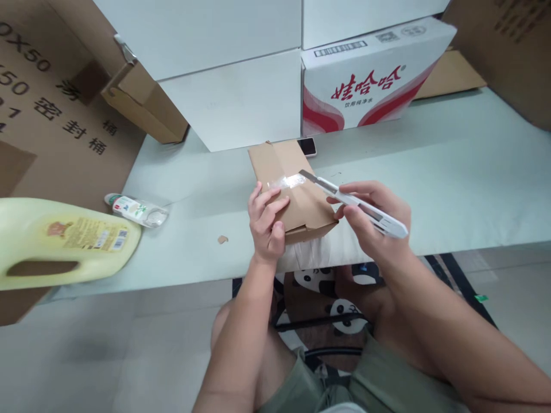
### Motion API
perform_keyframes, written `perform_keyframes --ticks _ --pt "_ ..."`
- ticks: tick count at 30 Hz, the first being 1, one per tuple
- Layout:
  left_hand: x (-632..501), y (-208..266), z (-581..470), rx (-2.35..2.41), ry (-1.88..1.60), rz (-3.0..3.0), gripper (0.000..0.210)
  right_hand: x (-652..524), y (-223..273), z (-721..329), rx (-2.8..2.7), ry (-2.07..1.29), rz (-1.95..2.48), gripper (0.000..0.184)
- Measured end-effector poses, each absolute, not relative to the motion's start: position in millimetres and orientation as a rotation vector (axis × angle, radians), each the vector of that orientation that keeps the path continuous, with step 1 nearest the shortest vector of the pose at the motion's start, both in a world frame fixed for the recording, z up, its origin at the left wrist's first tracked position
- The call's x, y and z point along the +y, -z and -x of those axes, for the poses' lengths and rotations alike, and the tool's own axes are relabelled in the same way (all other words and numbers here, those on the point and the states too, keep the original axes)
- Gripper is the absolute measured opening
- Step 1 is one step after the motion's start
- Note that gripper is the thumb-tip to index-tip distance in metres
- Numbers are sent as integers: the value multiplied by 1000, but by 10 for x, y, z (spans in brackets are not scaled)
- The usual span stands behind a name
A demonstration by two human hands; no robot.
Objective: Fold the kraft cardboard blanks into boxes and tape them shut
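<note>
A small brown cardboard box [307, 203] sits near the table's front edge, with clear tape [287, 182] across its top. My left hand [267, 221] grips the box's left side, fingers bent over the top. In my right hand [376, 215] is a white utility knife [359, 203], its blade extended toward the upper left. The blade's tip is over the right end of the tape; whether it touches the tape I cannot tell. Behind the box, a dark-screened phone-like device [308, 147] is partly hidden.
Large white boxes [241, 103] and a red-and-white carton [365, 86] stand along the back. On the left are a yellow jug [99, 229], a clear bottle [136, 211] and a big cardboard carton [55, 149]. A cardboard scrap [222, 239] lies on the pale green tabletop [193, 252].
</note>
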State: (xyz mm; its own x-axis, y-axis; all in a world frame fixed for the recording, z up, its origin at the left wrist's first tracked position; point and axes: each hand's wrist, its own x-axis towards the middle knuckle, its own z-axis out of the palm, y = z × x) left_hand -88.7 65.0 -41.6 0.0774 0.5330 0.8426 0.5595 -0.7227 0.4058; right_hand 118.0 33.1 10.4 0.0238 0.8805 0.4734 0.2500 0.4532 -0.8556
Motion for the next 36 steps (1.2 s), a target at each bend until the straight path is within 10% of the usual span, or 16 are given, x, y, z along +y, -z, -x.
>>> perform_keyframes --ticks 29,36 --pt "646 443 925 -1142 1815 2329 40 365 -156 -1045 -1459 -941 1033 15" --pt "661 473 975 -1135 1814 2322 58 407 -23 -1205 -1311 -541 934 26"
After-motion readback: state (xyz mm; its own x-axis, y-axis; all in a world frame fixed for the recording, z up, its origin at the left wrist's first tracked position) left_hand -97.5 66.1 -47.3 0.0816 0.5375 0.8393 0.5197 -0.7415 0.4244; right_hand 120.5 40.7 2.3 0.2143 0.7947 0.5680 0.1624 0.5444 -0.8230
